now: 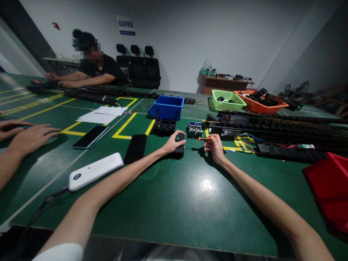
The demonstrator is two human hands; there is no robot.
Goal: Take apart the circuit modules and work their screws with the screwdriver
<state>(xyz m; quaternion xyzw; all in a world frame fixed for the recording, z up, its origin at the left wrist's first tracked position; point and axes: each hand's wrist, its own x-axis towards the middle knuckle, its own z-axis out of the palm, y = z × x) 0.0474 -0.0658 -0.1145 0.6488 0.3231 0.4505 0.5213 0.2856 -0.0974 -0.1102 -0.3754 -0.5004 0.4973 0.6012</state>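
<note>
My left hand (174,142) is closed around a small black box (178,151) that rests on the green table. A green dot shows on the box near my thumb. To the right, my right hand (214,146) grips an orange-handled screwdriver (206,138), its shaft pointing left toward the box without touching it. Just beyond my hands stand two small modules with metal fronts (195,128). Several black modules (164,126) sit in a row behind my left hand, in front of a blue bin (168,107).
A white power bank (96,171) with a cable and two phones (90,137) lie left, near papers (102,115). Long black strips with wires (288,152) stretch right. A red bin (330,186), a green basket (228,100) and an orange basket (261,102) stand right. Another person's hands (34,137) are left; someone sits beyond.
</note>
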